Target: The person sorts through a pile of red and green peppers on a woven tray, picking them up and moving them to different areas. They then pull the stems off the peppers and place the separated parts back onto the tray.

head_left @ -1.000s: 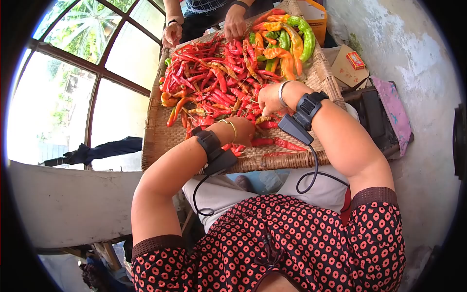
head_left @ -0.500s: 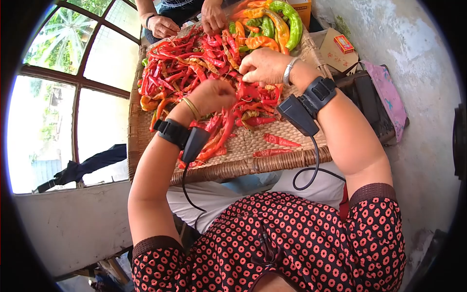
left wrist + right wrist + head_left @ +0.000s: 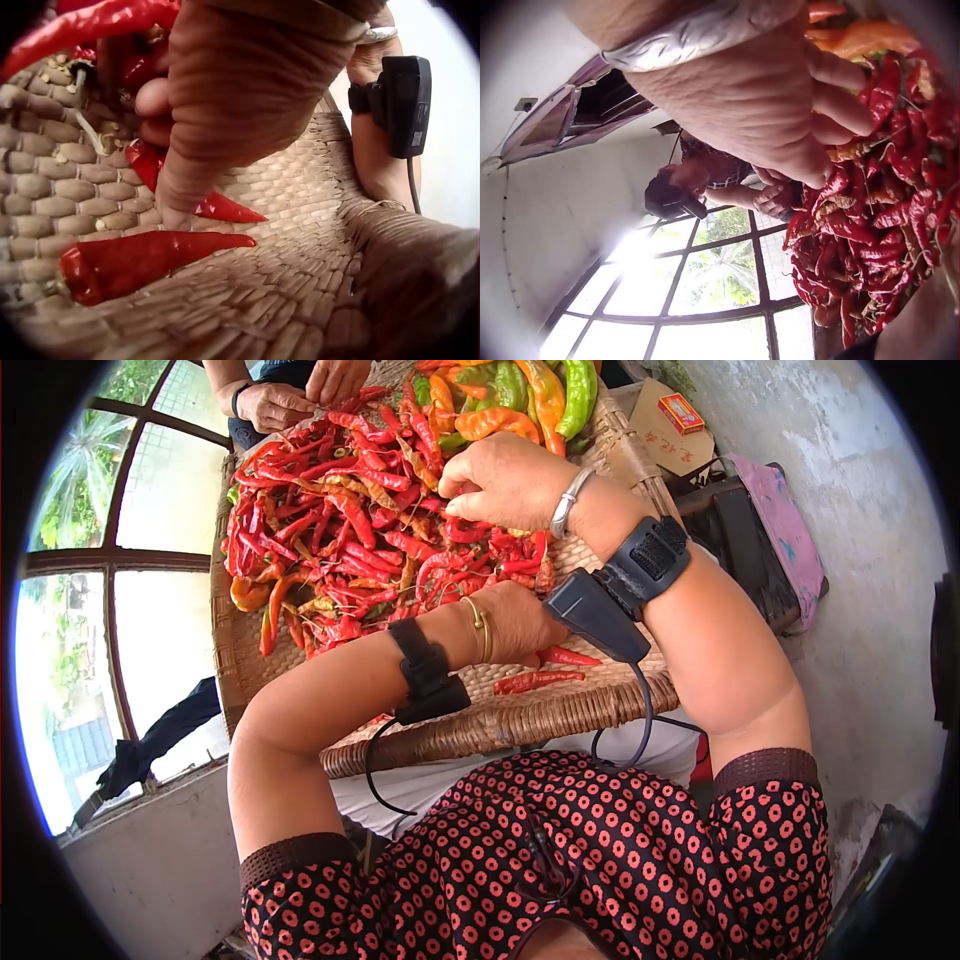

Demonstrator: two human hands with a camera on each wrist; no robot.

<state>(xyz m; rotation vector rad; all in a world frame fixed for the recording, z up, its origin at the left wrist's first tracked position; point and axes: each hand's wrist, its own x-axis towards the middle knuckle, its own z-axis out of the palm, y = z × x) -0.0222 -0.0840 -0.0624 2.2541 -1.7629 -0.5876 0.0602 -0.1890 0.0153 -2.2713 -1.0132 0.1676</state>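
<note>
- The left hand is curled round a red chili at the near rim of the woven tray.
- A loose chili is seen just beside that hand, rimward, its long axis laid along the rim.
- The right hand is bent into the chili heap at the tray's middle; whether it holds anything cannot be told.

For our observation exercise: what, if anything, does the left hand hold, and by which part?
The left hand pinches a red chili by its broad end; its pointed tip sticks out free.

The chillies are red, peppers green and orange, the woven tray tan, the cloth seemingly pink.
</note>
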